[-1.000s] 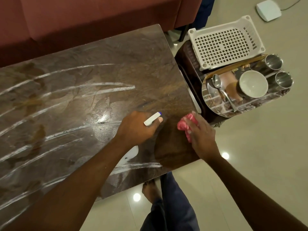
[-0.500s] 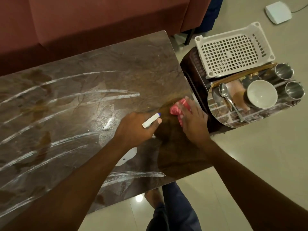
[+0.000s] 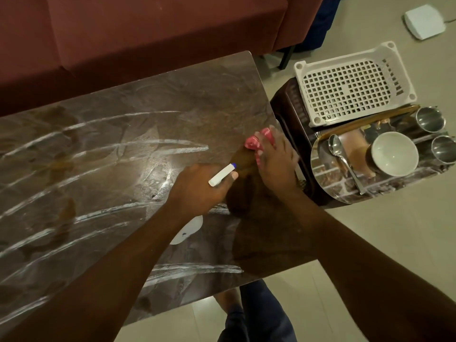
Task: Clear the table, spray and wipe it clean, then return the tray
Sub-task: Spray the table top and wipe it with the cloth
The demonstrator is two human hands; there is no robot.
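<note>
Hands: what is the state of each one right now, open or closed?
Left hand: closed round the spray bottle.
Right hand: open, fingers flat, pressing the pink cloth onto the table.

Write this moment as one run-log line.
phase: wipe | left hand: holds spray bottle | right hand: presses pink cloth on table | tray: loaded, beside table

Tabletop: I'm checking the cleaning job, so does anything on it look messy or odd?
Yes: long white streaks arc across the left and middle of the table, probably unwiped spray rather than damage. The right hand presses the pink cloth near the right edge; the left hand grips the spray bottle.
</note>
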